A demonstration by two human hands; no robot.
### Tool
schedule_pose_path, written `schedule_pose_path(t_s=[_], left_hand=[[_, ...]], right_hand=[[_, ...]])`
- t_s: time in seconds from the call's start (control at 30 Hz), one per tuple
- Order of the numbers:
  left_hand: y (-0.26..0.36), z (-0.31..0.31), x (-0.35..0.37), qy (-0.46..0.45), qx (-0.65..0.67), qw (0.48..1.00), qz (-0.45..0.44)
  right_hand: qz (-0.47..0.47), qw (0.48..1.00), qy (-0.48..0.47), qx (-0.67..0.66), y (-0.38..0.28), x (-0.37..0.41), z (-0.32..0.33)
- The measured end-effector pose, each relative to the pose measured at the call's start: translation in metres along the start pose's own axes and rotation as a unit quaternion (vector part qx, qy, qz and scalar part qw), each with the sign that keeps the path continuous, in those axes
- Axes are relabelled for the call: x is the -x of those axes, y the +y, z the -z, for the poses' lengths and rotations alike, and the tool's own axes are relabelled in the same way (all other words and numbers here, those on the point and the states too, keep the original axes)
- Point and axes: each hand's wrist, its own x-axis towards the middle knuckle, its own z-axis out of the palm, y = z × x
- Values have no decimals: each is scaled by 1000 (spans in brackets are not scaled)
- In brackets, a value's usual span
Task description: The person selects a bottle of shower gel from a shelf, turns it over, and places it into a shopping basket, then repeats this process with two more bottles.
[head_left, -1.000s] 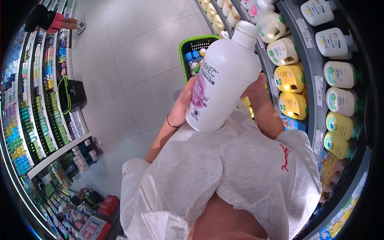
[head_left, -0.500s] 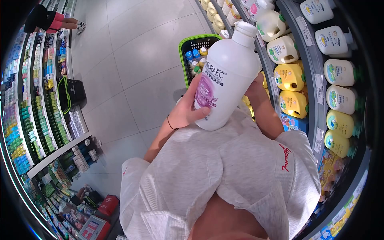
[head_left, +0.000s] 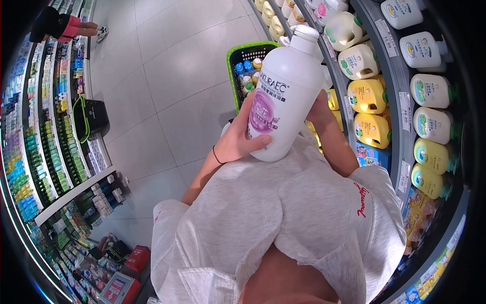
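Note:
A large white bottle (head_left: pixel 291 86) with a purple label and a white cap is held up in front of my chest, tilted with its cap toward the upper right. My left hand (head_left: pixel 238 139) grips its lower left side, thumb across the front below the label. On the bottle's right side is my right hand (head_left: pixel 319 111), its fingers partly hidden behind the bottle. Beyond the bottle, a black basket with a green rim (head_left: pixel 234 76) holds several small bottles with blue, yellow and green caps.
Shelves on the right carry yellow jugs (head_left: pixel 372 130), white bottles (head_left: pixel 429 91) and price tags. Across the tiled floor (head_left: pixel 167 76), a second basket (head_left: pixel 96 119) hangs by the left shelves. Another person (head_left: pixel 66 25) stands at the upper left.
The bottle has shifted slightly toward the upper left, and its label faces the camera a little more. My right hand has moved slightly left along with it.

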Motion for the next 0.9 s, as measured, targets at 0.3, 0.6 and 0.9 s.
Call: schedule_pose_path(t_s=[0.3, 0.6, 0.9], left_hand=[[0, -2, 0, 2, -15, 1000, 0], [0, -5, -2, -4, -18, 1000, 4], [-1, -6, -4, -10, -30, 999, -5]], right_hand=[[-25, 999, 10, -28, 1, -1, -1], [-44, 997, 26, -64, 7, -5, 7], [-22, 996, -33, -76, 3, -1, 5]])
